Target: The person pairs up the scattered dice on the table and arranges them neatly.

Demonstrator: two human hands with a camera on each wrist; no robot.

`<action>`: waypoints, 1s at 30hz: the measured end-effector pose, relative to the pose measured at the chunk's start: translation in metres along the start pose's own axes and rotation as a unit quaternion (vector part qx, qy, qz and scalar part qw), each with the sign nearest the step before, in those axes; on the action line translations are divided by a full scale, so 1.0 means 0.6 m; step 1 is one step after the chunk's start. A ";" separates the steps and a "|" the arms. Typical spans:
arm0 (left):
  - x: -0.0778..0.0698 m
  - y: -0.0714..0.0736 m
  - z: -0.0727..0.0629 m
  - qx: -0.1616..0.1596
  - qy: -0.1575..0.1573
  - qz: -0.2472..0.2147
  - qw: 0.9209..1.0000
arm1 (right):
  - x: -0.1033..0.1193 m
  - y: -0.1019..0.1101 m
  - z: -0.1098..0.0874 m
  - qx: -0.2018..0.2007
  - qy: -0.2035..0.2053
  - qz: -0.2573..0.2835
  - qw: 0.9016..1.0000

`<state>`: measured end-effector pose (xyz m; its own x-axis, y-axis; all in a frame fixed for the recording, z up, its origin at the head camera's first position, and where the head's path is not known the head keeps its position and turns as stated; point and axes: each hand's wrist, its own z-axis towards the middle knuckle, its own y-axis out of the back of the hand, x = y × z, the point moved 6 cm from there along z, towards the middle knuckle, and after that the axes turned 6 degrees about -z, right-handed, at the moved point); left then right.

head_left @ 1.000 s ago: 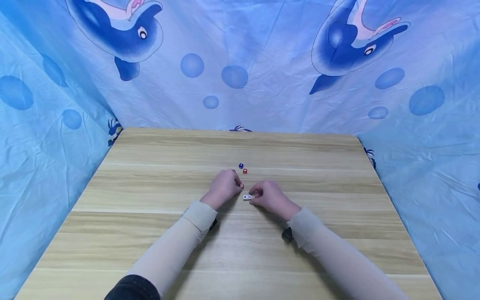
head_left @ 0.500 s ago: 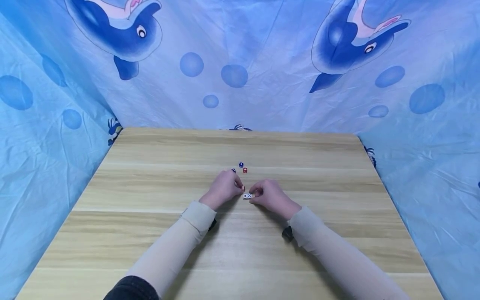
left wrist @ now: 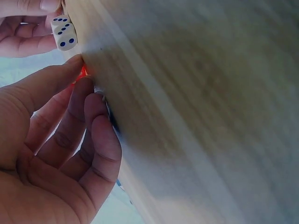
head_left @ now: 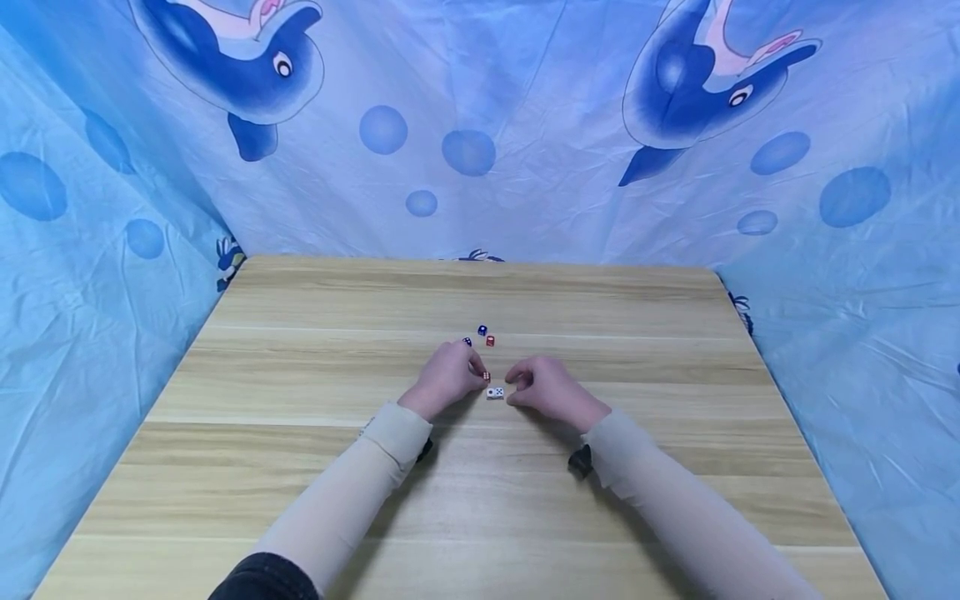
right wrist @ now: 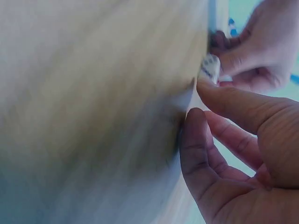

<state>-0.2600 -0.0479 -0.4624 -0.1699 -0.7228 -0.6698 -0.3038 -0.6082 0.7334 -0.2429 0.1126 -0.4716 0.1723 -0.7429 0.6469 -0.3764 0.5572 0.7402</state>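
Note:
Thumb and fingertips of my left hand (head_left: 447, 379) pinch a small red die (head_left: 487, 377) close over the wooden table; in the left wrist view only a bit of the red die (left wrist: 80, 74) shows between the fingers. Just in front of it, two white dice (head_left: 495, 393) lie side by side. A white die (left wrist: 64, 33) with blue pips appears large in the left wrist view. To the right of the white pair, my right hand (head_left: 551, 389) is held with thumb and fingers apart and nothing between them, its fingertips a little off the nearer die.
Beyond the left hand lie a blue die (head_left: 482, 330) and another red die (head_left: 491, 341). A second blue die (head_left: 467, 341) peeks out at the left knuckles. Blue dolphin-print cloth (head_left: 465, 217) hangs around the table (head_left: 337, 292) at the back and sides.
My right hand has let go of the white die and drawn slightly right, its fingers parting. My left hand has brought the red die slightly nearer the white pair.

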 end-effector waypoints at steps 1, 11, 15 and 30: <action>0.000 0.000 0.000 0.000 0.000 -0.001 1.000 | -0.004 0.005 0.003 -0.003 -0.004 0.002 1.000; 0.005 0.000 -0.001 0.001 0.008 0.001 1.000 | 0.000 0.042 0.063 -0.052 -0.004 0.016 0.999; 0.004 -0.004 0.002 -0.001 -0.003 0.009 1.000 | 0.003 0.038 0.090 -0.060 -0.009 -0.008 0.998; 0.002 -0.005 0.001 -0.009 -0.006 0.009 1.000 | 0.028 0.021 0.128 -0.070 0.015 -0.071 0.995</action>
<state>-0.2599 -0.0470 -0.4656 -0.1857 -0.7303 -0.6574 -0.2838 -0.6006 0.7475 -0.3149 0.0788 -0.4655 0.2425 -0.8076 0.5376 -0.2158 0.4953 0.8415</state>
